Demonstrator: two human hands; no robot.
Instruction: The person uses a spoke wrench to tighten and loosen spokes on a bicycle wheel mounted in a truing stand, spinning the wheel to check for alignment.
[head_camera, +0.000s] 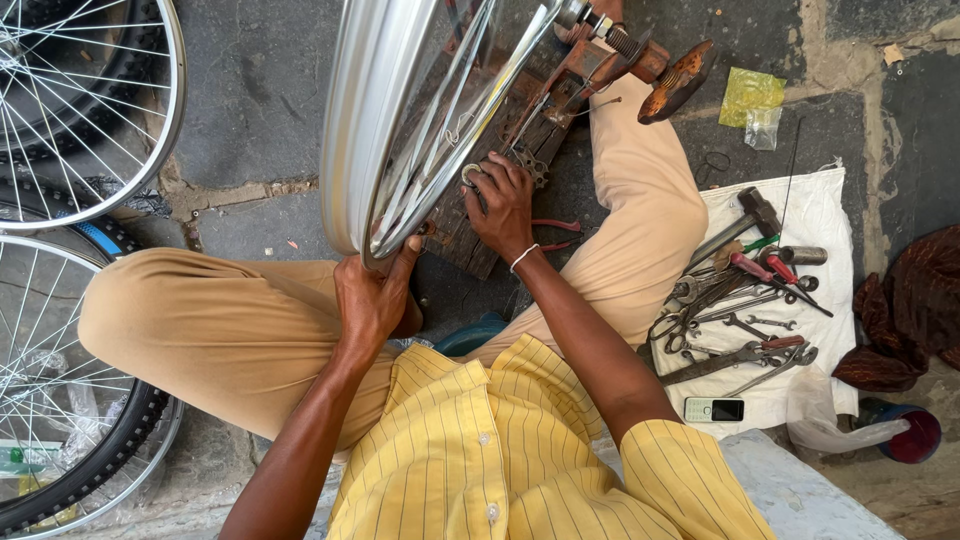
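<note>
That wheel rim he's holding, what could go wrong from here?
1. The rim stands on edge, steadied only by the left hand at its lower edge; it could tip or roll off the stand.
2. The right hand reaches in among the spokes; if the rim turns, fingers may get pinched.
3. Loose tools lie on the white cloth near his knee; a leg shift could scatter them.

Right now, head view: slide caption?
Left hand steadies a silver wheel rim; right hand works its spokes with a small tool.
</note>
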